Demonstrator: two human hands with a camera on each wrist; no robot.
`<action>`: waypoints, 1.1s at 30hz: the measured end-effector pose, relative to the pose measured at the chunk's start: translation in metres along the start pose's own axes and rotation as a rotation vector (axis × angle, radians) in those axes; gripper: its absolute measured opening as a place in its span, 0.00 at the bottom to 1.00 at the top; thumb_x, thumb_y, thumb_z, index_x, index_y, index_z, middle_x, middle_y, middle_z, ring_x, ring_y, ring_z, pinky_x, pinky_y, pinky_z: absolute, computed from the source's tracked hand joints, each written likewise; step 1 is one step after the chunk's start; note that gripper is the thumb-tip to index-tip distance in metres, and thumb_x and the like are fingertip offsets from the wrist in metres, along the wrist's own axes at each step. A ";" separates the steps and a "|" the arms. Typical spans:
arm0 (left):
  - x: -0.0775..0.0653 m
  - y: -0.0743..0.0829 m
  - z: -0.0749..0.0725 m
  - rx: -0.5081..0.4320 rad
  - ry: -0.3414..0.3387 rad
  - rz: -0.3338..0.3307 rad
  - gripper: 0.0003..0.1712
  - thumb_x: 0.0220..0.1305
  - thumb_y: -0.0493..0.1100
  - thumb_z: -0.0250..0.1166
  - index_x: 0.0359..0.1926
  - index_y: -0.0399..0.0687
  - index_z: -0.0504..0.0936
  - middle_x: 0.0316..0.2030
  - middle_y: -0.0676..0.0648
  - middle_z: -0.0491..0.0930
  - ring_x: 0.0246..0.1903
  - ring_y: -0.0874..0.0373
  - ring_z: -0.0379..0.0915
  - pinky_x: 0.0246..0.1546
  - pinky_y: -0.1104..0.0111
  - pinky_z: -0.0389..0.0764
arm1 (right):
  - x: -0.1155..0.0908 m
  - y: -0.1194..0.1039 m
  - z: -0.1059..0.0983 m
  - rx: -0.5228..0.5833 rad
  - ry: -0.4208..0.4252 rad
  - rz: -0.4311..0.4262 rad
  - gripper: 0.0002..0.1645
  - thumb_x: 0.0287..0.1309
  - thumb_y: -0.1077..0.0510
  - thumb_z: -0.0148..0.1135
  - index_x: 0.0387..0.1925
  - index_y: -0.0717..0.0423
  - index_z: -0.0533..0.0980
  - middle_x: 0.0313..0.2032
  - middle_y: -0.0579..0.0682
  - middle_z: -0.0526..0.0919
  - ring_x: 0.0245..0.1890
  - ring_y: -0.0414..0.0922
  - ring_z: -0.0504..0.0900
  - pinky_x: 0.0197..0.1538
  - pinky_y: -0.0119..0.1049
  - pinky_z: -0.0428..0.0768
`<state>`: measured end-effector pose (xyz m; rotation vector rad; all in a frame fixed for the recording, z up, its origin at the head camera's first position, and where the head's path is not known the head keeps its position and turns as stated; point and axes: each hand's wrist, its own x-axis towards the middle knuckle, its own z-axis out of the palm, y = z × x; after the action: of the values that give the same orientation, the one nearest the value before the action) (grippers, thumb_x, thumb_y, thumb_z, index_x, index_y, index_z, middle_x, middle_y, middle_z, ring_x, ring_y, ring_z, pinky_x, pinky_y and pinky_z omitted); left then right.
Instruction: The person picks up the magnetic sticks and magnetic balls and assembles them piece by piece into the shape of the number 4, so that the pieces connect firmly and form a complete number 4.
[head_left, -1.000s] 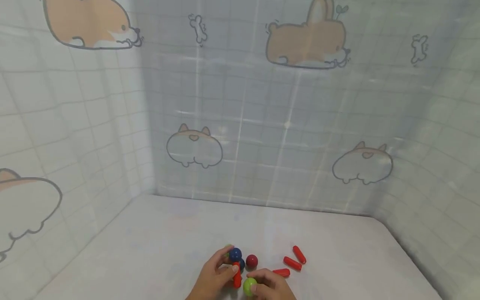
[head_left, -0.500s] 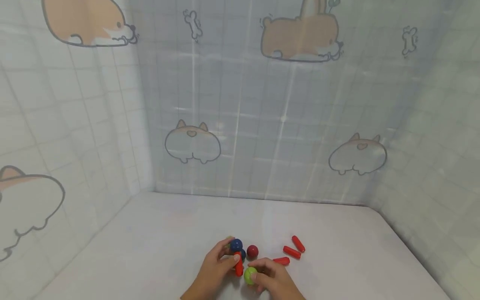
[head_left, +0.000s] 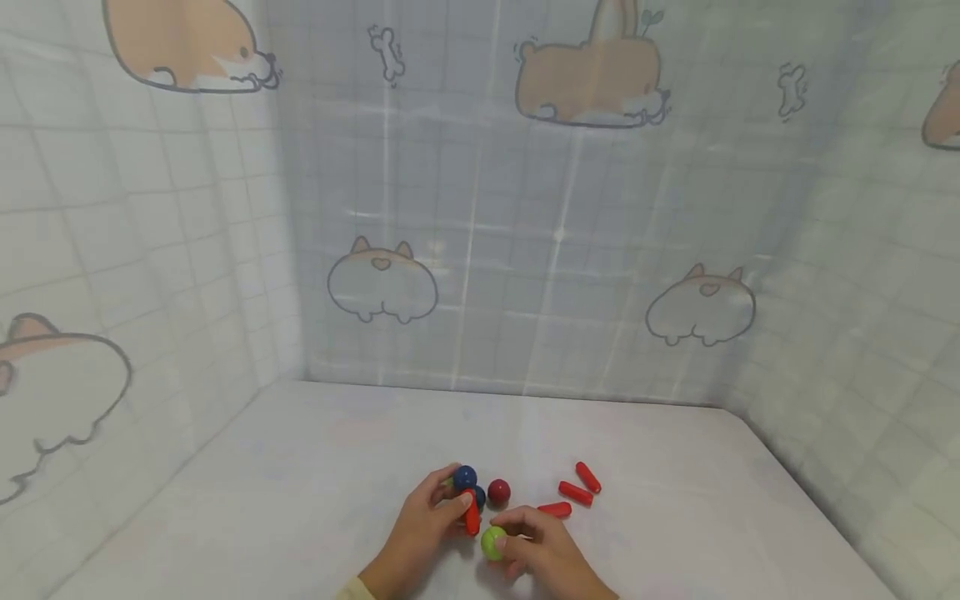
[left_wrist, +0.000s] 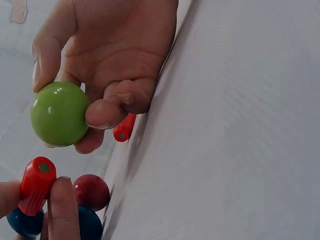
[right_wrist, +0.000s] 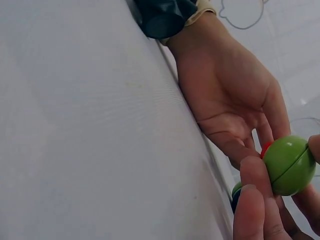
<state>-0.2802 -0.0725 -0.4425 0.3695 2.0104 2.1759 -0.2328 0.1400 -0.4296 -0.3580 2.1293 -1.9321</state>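
Observation:
My left hand [head_left: 422,523] pinches a red rod [head_left: 471,514] between thumb and fingers. In the left wrist view the rod [left_wrist: 37,185] shows a small dark green dot on its end. A blue ball [head_left: 465,477] sits at the rod's far end, and another blue ball [head_left: 478,498] lies beside it. My right hand [head_left: 547,552] grips a glossy light green ball [head_left: 492,543] with thumb and fingertips, close in front of the rod's near end. A seam runs across this green ball [right_wrist: 290,167] in the right wrist view. Another green ball [head_left: 449,483] is mostly hidden behind the left fingers.
A dark red ball [head_left: 498,492] lies just right of the blue balls. Three red rods lie to the right: an upper rod [head_left: 588,477], a middle rod [head_left: 576,493] and a lower rod [head_left: 557,509] near the right hand. Patterned curtains [head_left: 510,333] enclose the white table [head_left: 360,433].
The head view has shifted slightly, so the hands and pieces appear higher in it. Both hands keep their holds, the left on the red rod, the right on the green ball.

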 end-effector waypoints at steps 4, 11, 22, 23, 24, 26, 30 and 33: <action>0.000 0.000 0.000 -0.011 0.013 -0.009 0.40 0.64 0.47 0.66 0.70 0.37 0.60 0.51 0.36 0.75 0.42 0.48 0.80 0.42 0.60 0.82 | -0.001 0.000 0.002 -0.007 -0.014 -0.009 0.20 0.62 0.53 0.62 0.52 0.61 0.76 0.40 0.53 0.83 0.34 0.50 0.82 0.40 0.36 0.81; -0.001 0.002 0.005 -0.008 0.000 -0.023 0.38 0.64 0.47 0.66 0.69 0.38 0.61 0.52 0.37 0.75 0.41 0.49 0.80 0.42 0.60 0.82 | -0.002 0.003 0.001 0.016 -0.054 -0.017 0.17 0.62 0.54 0.63 0.50 0.58 0.78 0.41 0.55 0.82 0.36 0.52 0.82 0.38 0.35 0.81; 0.001 0.006 0.003 0.055 0.020 -0.043 0.38 0.64 0.51 0.66 0.69 0.41 0.63 0.50 0.38 0.75 0.41 0.49 0.80 0.44 0.61 0.81 | 0.001 0.000 0.007 -0.024 -0.073 -0.026 0.18 0.62 0.53 0.65 0.51 0.56 0.78 0.43 0.53 0.82 0.38 0.51 0.81 0.38 0.37 0.82; 0.000 0.005 0.003 0.060 0.022 -0.044 0.38 0.64 0.51 0.66 0.69 0.41 0.63 0.50 0.39 0.75 0.41 0.50 0.80 0.44 0.61 0.81 | 0.001 0.000 0.007 -0.026 -0.071 -0.021 0.18 0.61 0.52 0.65 0.51 0.56 0.78 0.43 0.53 0.82 0.38 0.50 0.81 0.38 0.37 0.82; 0.001 0.005 0.003 0.064 0.022 -0.045 0.38 0.64 0.51 0.66 0.69 0.41 0.63 0.50 0.39 0.75 0.41 0.50 0.79 0.44 0.61 0.81 | 0.001 0.000 0.008 -0.029 -0.069 -0.017 0.18 0.61 0.52 0.65 0.51 0.56 0.78 0.43 0.53 0.82 0.38 0.50 0.81 0.38 0.37 0.81; 0.001 0.003 0.002 0.064 0.017 -0.041 0.38 0.64 0.51 0.66 0.69 0.42 0.63 0.49 0.39 0.75 0.41 0.50 0.80 0.44 0.61 0.81 | 0.000 0.001 0.009 -0.035 -0.063 -0.010 0.19 0.61 0.52 0.65 0.50 0.55 0.78 0.43 0.53 0.82 0.38 0.50 0.81 0.38 0.37 0.81; 0.001 0.001 0.002 0.048 -0.004 -0.012 0.38 0.65 0.50 0.65 0.70 0.40 0.61 0.48 0.39 0.76 0.40 0.49 0.81 0.42 0.61 0.81 | 0.000 0.001 0.010 -0.050 -0.048 0.016 0.20 0.59 0.50 0.67 0.50 0.54 0.78 0.42 0.52 0.82 0.37 0.50 0.81 0.39 0.37 0.81; 0.000 0.001 0.002 0.036 -0.010 -0.006 0.38 0.66 0.49 0.64 0.70 0.39 0.60 0.48 0.39 0.76 0.39 0.48 0.81 0.42 0.61 0.82 | 0.000 0.000 0.011 -0.055 -0.041 0.035 0.20 0.58 0.49 0.68 0.49 0.54 0.78 0.41 0.52 0.82 0.37 0.50 0.81 0.40 0.38 0.82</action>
<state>-0.2801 -0.0709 -0.4409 0.3781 2.0450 2.1331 -0.2289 0.1299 -0.4304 -0.3651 2.1514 -1.8345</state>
